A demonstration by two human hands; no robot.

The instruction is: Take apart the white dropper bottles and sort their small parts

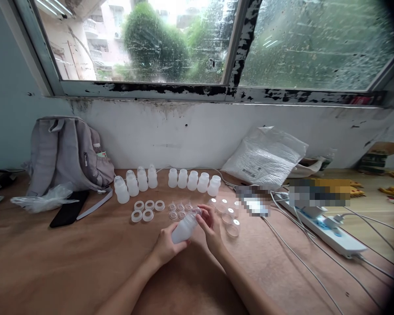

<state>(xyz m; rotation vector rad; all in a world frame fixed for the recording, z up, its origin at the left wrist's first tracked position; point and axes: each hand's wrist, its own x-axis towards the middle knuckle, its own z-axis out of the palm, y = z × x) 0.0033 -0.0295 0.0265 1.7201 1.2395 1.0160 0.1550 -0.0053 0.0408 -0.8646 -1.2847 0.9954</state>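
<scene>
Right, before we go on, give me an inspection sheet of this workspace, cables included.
Surface: brown wooden table.
Job's things: one held bottle; five open bottles and four topped bottles standing behind; white rings, small clear parts and clear covers laid out in front of them.
Clutter: grey backpack, plastic bag, black flat item, silvery package; two patches blurred out.
Hands: left hand wraps the held bottle; right hand has thumb and fingers at its top.
Cables: white cables around the power strip, right side.
Surroundings: stained wall, streaked window, frame paint peeling.
</scene>
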